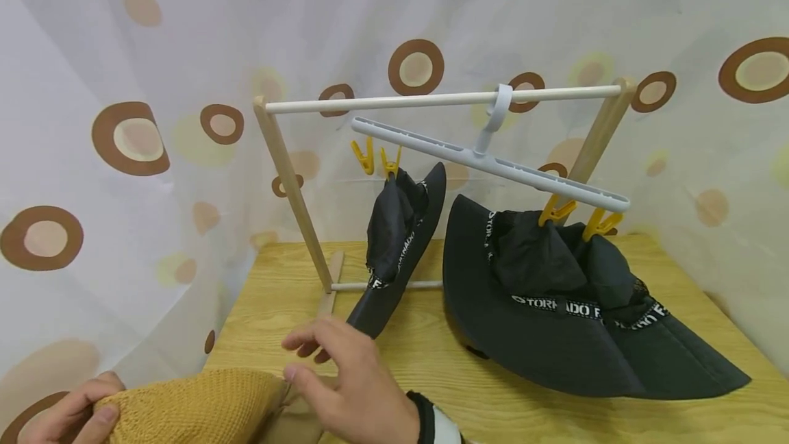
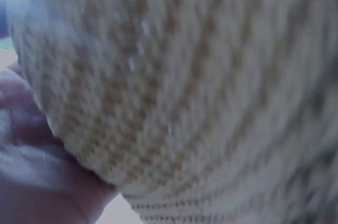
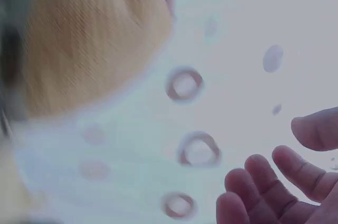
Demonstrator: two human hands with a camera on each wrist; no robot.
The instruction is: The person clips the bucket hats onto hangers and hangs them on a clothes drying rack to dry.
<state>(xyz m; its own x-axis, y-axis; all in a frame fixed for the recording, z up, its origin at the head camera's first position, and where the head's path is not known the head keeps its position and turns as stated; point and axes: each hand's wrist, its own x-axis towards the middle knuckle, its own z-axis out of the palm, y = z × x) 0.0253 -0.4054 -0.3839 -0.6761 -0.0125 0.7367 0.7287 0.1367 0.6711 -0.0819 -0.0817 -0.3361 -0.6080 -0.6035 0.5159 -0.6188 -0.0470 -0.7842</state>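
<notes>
Low at the left of the head view, my left hand grips the edge of a mustard-yellow knitted hat, thumb on top. The knit fills most of the left wrist view, its ribs blurred. Tan cloth shows at the hat's right side. My right hand is raised just right of the hat, fingers spread and slightly bent, holding nothing. In the right wrist view its fingers are apart from the hat's rounded side.
A grey hanger hangs tilted from a white-barred wooden rack. Yellow clothespins hold a large black sun hat at right and another black hat at left. Behind the wooden table is a circle-patterned curtain.
</notes>
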